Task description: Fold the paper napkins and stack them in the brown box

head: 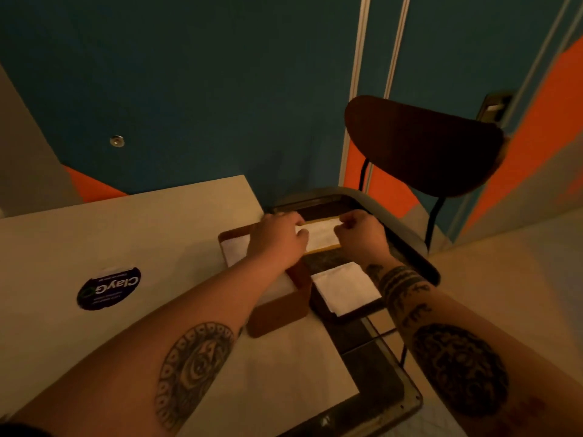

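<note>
Head: napkin [318, 236] long axis left-right

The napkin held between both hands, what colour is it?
White; the napkin shows best in the head view.

Two bare hands, left hand [279, 239] and right hand [362, 236], are sharing the view with three white paper napkin lots (single napkin [320, 236], boxed pile [235, 250], loose stack [345, 290]), one brown rounded box [277, 313], one dark curved-back chair [422, 146] and one round black sticker [108, 288].
</note>
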### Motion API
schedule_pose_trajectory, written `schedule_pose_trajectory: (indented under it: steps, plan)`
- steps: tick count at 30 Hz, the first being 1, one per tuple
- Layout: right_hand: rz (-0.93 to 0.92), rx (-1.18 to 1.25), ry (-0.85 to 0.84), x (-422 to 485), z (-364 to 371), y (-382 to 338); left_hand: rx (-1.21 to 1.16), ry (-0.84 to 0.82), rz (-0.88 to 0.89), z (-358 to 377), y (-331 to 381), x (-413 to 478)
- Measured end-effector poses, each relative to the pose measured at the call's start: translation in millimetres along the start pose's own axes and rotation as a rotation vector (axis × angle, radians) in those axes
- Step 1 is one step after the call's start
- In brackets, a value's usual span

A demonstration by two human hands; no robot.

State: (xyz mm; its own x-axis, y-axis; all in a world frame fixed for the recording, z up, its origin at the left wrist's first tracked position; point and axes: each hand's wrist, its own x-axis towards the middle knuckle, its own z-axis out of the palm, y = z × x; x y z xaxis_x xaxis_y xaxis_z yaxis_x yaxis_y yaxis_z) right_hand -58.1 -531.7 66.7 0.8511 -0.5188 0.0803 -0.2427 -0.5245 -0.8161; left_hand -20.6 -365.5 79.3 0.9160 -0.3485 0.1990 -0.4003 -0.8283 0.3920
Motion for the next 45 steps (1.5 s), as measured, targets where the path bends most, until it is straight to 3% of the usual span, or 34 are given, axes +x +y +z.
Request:
schedule_pose_trajectory:
  steps: [8,13,20,22,24,27,30,34,38,41,45]
  plan:
    - [0.297,-0.42,-0.141,13,-34,91,0.499,-0.439,0.21,51,67,21]
    - [0.366,-0.607,-0.198,11,-37,111,0.664,-0.624,0.147,75,75,27]
    - [0.317,-0.55,-0.239,21,-26,113,0.629,-0.659,0.101,91,61,34]
    - [0.329,-0.427,-0.227,25,-23,114,0.59,-0.645,0.098,91,58,36]
    - [0.362,-0.152,-0.214,27,-23,112,0.482,-0.613,0.083,90,56,39]
    - [0.368,0.191,-0.262,28,-32,97,0.156,-0.542,-0.025,84,55,47]
    - [0.237,0.209,-0.293,30,-44,78,-0.233,-0.448,-0.082,67,51,52]
    - [0.058,0.239,-0.268,38,-48,41,-0.533,-0.315,-0.099,36,45,53]
    - [-0.1,0.436,-0.216,43,-27,-20,-0.535,-0.053,-0.053,-7,24,50]
    - [-0.114,0.659,-0.256,33,-2,-64,-0.556,0.079,-0.068,-39,1,40]
    - [-0.089,0.801,-0.313,8,44,-108,-0.648,0.14,-0.122,-80,-47,18]
